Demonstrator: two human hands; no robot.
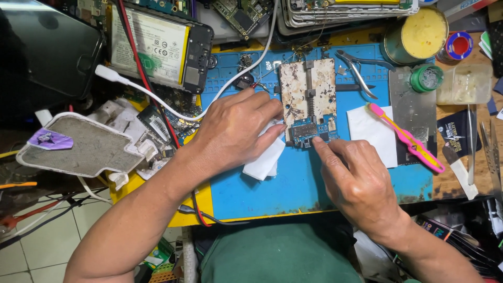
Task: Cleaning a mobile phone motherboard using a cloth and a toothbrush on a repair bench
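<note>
At the far left lies a dark phone screen (47, 47), and near it a grey, grubby pad (78, 144) with a purple sticker. Right of the screen, an opened phone (160, 47) shows its battery, with a red wire (149, 86) and a white cable (157, 102) running across it toward the blue work mat (293, 194).

The left hand (230, 131) rests palm down on the mat, fingers loosely curled and close together, pressing on a folded white tissue (264, 160); its fingertips reach the left edge of the metal board holder (307, 89). I cannot tell whether it grips the tissue or only holds it flat.

The small blue circuit board (313, 132) sits clamped at the near end of that stained holder, in the middle of the mat, between the two hands. The right hand (356, 181) comes in from the near right, its fingers bent, and its forefinger tip touches the near edge of the board. It holds nothing that shows.

Right of the board lies a white paper square (372, 133), and on its right edge a pink and yellow brush (406, 139) lies slanted. Far of these are curved tweezers (356, 68). Further right stand a tin of yellow paste (416, 34), a small green pot (427, 78) and a clear plastic tub (463, 84).
</note>
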